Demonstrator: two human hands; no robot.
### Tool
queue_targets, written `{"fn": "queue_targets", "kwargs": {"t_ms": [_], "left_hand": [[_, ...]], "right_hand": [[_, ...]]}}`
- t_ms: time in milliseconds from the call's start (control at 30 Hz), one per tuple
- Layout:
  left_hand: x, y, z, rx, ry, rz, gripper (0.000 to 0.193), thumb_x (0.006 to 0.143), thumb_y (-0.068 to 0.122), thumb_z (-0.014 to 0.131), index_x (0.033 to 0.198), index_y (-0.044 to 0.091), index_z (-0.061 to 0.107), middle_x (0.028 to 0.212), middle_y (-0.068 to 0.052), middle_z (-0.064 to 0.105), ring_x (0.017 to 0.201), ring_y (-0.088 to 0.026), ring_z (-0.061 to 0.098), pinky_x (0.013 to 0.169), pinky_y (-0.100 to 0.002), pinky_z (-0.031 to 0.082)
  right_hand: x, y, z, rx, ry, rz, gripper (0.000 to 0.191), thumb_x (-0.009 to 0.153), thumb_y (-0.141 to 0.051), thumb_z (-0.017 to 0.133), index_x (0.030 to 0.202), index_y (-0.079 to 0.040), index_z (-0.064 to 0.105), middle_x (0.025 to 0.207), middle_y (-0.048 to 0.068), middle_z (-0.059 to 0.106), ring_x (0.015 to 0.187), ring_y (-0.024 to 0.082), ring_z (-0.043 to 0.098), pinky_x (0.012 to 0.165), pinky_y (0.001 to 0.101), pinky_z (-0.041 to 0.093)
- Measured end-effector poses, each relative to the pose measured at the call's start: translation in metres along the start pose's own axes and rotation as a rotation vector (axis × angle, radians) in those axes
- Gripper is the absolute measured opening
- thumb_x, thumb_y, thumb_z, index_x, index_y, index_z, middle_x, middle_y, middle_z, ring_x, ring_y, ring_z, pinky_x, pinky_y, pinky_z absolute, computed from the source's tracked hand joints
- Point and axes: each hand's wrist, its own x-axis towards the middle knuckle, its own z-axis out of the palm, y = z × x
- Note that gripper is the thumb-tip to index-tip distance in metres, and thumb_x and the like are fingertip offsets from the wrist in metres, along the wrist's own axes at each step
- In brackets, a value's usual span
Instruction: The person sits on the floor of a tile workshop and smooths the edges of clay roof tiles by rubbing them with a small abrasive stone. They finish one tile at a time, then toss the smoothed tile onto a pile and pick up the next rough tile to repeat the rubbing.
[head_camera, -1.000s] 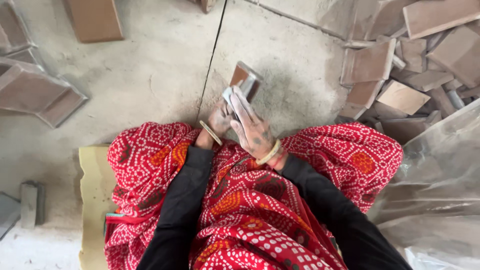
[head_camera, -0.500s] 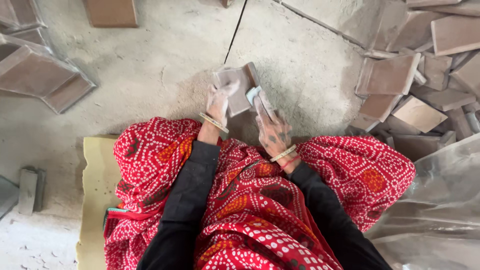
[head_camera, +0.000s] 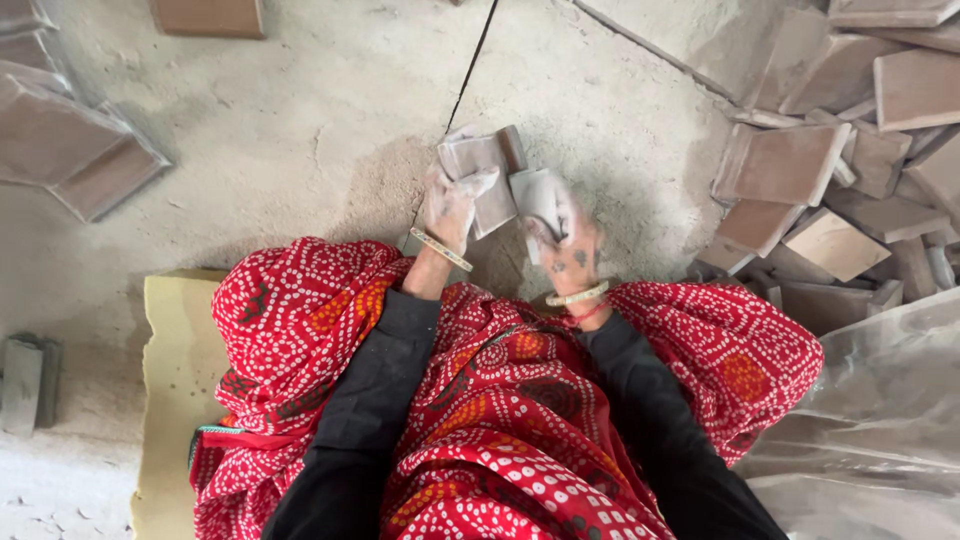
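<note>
My left hand (head_camera: 452, 205), dusty and with a bangle at the wrist, grips a square reddish-brown tile (head_camera: 488, 170) by its lower left side and holds it tilted above the floor. My right hand (head_camera: 565, 235) is closed around a pale grey rubbing pad (head_camera: 537, 195) pressed against the tile's right edge. Both hands are in front of my knees, which are covered by red dotted cloth (head_camera: 300, 320).
A heap of similar tiles (head_camera: 820, 170) lies at the right. More tiles (head_camera: 70, 150) lie at the left, and one tile (head_camera: 210, 15) at the top. Clear plastic sheet (head_camera: 880, 420) at lower right. I sit on a yellow foam mat (head_camera: 175, 380). A crack (head_camera: 470, 70) runs across the dusty floor.
The tile has been turned and moved left, from upright between both hands to held by my left hand. My right hand with the pad has shifted to the tile's right edge.
</note>
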Motion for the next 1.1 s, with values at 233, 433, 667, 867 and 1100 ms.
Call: {"fn": "queue_targets", "kwargs": {"t_ms": [233, 433, 667, 867, 1100], "left_hand": [[-0.007, -0.048, -0.011, -0.157, -0.068, -0.006, 0.052, 0.089, 0.006, 0.064, 0.139, 0.003, 0.049, 0.112, -0.017, 0.066, 0.097, -0.026, 0.069, 0.085, -0.044, 0.063], [-0.003, -0.067, -0.021, -0.088, -0.033, 0.026, 0.053, 0.084, 0.007, 0.065, 0.136, 0.003, 0.052, 0.111, -0.014, 0.065, 0.098, -0.025, 0.066, 0.084, -0.041, 0.061], [-0.007, -0.050, -0.014, -0.053, -0.048, 0.058, 0.054, 0.079, 0.008, 0.065, 0.132, 0.004, 0.055, 0.110, -0.012, 0.064, 0.099, -0.023, 0.063, 0.083, -0.037, 0.059], [-0.011, 0.012, -0.001, 0.135, -0.056, 0.102, 0.056, 0.074, 0.009, 0.065, 0.129, 0.005, 0.058, 0.109, -0.009, 0.062, 0.100, -0.022, 0.061, 0.082, -0.034, 0.057], [-0.005, 0.020, -0.004, -0.041, 0.004, -0.040, 0.058, 0.062, 0.003, 0.061, 0.119, 0.008, 0.059, 0.111, -0.013, 0.063, 0.099, -0.025, 0.066, 0.073, -0.038, 0.068]], "right_hand": [[0.084, -0.001, 0.036, -0.147, 0.084, -0.166, 0.059, 0.101, -0.037, 0.066, 0.151, -0.009, 0.051, 0.111, 0.020, 0.066, 0.099, 0.030, 0.060, 0.085, 0.0481, 0.055], [0.062, -0.017, 0.016, -0.583, 0.170, -0.550, 0.051, 0.102, -0.012, 0.053, 0.153, -0.010, 0.052, 0.123, 0.024, 0.075, 0.104, 0.032, 0.066, 0.093, 0.0476, 0.054], [0.036, -0.006, 0.009, -0.148, 0.071, -0.301, 0.050, 0.103, -0.020, 0.067, 0.147, 0.000, 0.053, 0.115, 0.016, 0.074, 0.091, 0.024, 0.071, 0.082, 0.0454, 0.057], [0.106, -0.019, 0.042, -0.220, 0.141, -0.212, 0.054, 0.099, -0.035, 0.068, 0.144, -0.007, 0.057, 0.101, 0.017, 0.073, 0.081, 0.031, 0.067, 0.075, 0.0478, 0.053], [-0.031, 0.002, -0.014, 0.028, -0.043, -0.098, 0.046, 0.099, -0.025, 0.072, 0.139, -0.004, 0.061, 0.100, 0.016, 0.075, 0.082, 0.023, 0.071, 0.073, 0.0416, 0.056]]}}
